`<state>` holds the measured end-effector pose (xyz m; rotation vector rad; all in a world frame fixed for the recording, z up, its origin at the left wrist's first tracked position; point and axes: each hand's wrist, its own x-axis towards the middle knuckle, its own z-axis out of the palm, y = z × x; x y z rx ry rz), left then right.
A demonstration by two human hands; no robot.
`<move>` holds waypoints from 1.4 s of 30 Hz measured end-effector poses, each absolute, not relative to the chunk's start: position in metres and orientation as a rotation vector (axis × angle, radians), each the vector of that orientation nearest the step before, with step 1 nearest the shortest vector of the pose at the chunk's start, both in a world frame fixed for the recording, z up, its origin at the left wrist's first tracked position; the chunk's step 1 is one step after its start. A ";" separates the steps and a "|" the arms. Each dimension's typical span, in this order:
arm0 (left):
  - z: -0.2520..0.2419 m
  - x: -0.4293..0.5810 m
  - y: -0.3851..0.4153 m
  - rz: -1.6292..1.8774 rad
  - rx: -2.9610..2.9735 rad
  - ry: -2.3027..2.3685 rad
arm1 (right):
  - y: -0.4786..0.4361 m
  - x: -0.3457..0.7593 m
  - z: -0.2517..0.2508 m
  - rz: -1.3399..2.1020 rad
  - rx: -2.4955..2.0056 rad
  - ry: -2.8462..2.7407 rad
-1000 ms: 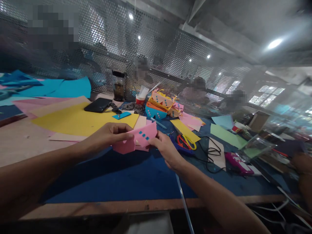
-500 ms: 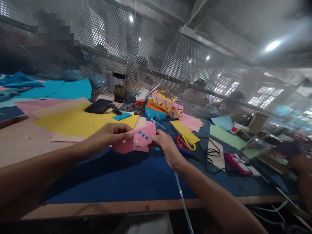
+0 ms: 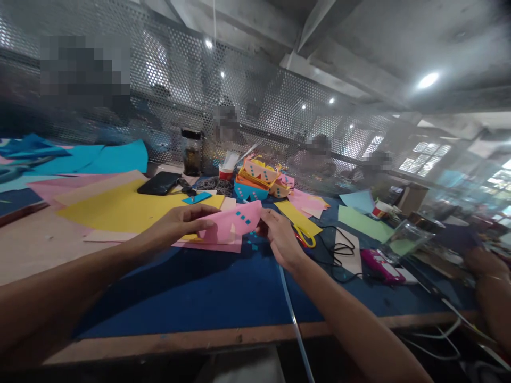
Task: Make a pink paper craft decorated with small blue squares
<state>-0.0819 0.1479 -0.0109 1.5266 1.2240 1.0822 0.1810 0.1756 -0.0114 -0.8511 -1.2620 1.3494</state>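
Note:
Between my hands I hold up a folded pink paper piece (image 3: pixel 227 223) with small blue squares on its face. My left hand (image 3: pixel 186 221) pinches its left end. My right hand (image 3: pixel 279 234) grips the right end, its fingertips partly behind the paper. Beneath it lie more pink sheets (image 3: pixel 223 247) on the blue table cover (image 3: pixel 191 298). Small blue paper bits (image 3: pixel 254 246) are scattered close to my right hand. Scissors with yellow handles (image 3: pixel 306 237) lie just right of that hand, partly hidden by it.
Behind the work stand folded paper pieces (image 3: pixel 255 178), a paper cup (image 3: pixel 225 171) and a dark-lidded jar (image 3: pixel 191 151). Yellow paper (image 3: pixel 120 205) and a black phone or wallet (image 3: pixel 159 183) are left. Rightward lie a black cord (image 3: pixel 339 250), a magenta device (image 3: pixel 382 267) and another person's hand (image 3: pixel 485 260).
The pink paper has swung slightly right and flattened, its left part no longer hanging down. My right hand has shifted a little rightward relative to the scissors. The view has tilted up slightly.

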 end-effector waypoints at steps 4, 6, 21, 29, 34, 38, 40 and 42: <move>-0.012 -0.086 0.152 1.197 1.532 1.331 | 0.180 0.184 -0.011 1.380 -0.819 -1.191; -0.011 -0.087 0.152 1.226 1.518 1.360 | 0.181 0.185 -0.011 1.392 -0.796 -1.188; -0.015 -0.085 0.150 1.174 1.391 1.271 | 0.192 0.191 -0.020 1.287 -0.897 -1.374; -0.015 -0.087 0.155 1.187 1.331 1.317 | 0.194 0.224 -0.001 0.727 -1.159 -1.807; -0.020 -0.092 0.161 1.152 1.412 1.300 | 0.167 0.273 0.009 0.065 -1.577 -2.277; -0.022 -0.093 0.162 1.158 1.457 1.277 | 0.148 0.297 -0.002 -0.034 -1.712 -2.435; -0.022 -0.092 0.162 1.161 1.458 1.275 | 0.143 0.301 -0.007 -0.090 -1.660 -2.523; -0.021 -0.091 0.162 1.155 1.442 1.284 | 0.143 0.302 -0.011 -0.163 -1.609 -2.594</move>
